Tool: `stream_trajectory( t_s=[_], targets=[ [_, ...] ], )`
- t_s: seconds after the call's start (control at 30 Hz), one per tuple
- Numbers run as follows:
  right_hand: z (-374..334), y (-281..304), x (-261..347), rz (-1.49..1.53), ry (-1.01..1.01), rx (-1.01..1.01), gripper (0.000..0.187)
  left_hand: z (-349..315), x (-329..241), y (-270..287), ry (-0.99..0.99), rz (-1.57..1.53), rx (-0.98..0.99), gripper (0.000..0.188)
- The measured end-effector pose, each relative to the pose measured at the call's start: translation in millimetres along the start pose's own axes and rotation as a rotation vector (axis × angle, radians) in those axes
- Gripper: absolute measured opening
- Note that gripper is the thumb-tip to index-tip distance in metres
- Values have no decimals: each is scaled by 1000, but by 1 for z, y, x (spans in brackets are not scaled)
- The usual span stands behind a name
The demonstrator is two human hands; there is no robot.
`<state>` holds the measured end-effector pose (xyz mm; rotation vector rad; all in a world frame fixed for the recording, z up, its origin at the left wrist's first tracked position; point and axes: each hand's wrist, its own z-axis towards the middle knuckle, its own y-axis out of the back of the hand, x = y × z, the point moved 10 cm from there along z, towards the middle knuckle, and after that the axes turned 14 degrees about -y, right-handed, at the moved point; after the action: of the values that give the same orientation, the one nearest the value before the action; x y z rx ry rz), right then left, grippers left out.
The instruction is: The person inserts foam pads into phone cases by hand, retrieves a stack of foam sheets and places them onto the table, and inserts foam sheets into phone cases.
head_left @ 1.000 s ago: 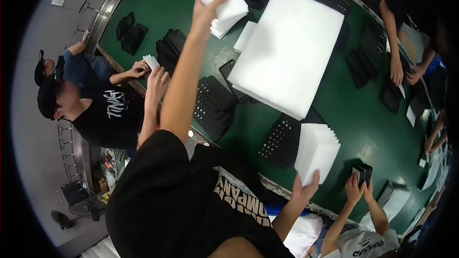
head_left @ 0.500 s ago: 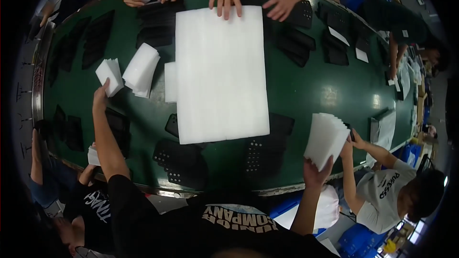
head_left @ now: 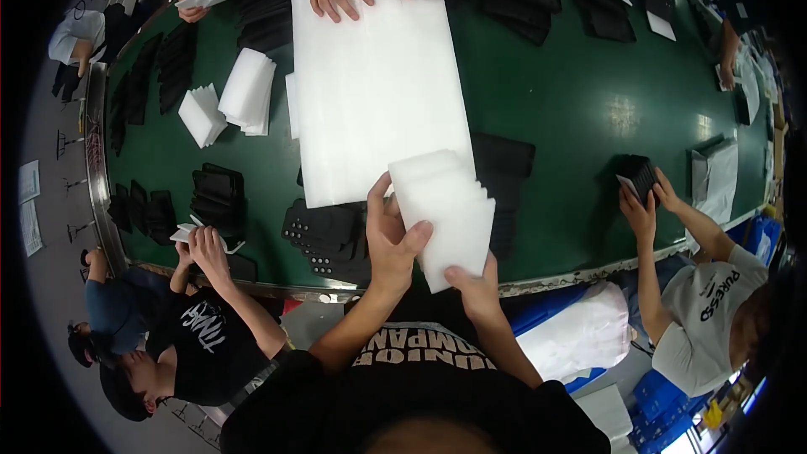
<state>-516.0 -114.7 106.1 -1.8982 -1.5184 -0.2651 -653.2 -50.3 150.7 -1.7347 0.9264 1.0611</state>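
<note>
White foam sheets [head_left: 454, 219] are held stacked at the near side of the worktop [head_left: 572, 202], overlapping a large foam slab [head_left: 378, 92] in view, clamped by the left hand [head_left: 392, 240] along one side and the right hand [head_left: 477, 287] at the lower end, presumably so loose layers are kept together.

White slab [head_left: 370, 76] (apparently layered) fronts left hand [head_left: 393, 244]; green table [head_left: 572, 109] opens rightward.

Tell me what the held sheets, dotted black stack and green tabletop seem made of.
Sheets: probably plastic foam, matte, judging by their even white faces and thick edges.
Black stack: perhaps fabric or soft plastic, mostly dull; too dark to settle.
Tabletop: possibly vinyl or rubber, smooth and slightly glossy, since bright glare spots show on it.
</note>
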Motion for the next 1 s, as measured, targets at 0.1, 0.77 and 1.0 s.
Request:
stream_trajectory(
  t_s=[0.1, 0.77, 1.0],
  targets=[
    [-12, 9, 18, -140, -38, 29, 71, -3, 9, -16, -16, 117, 152, 83],
    [65, 198, 162, -327, 271, -433, 52, 43, 136, -116, 20, 922, 520, 66],
    [72, 236, 191, -270, 218, -462, 55, 38, 116, -102, -61, 1120, 516, 58]
  ],
)
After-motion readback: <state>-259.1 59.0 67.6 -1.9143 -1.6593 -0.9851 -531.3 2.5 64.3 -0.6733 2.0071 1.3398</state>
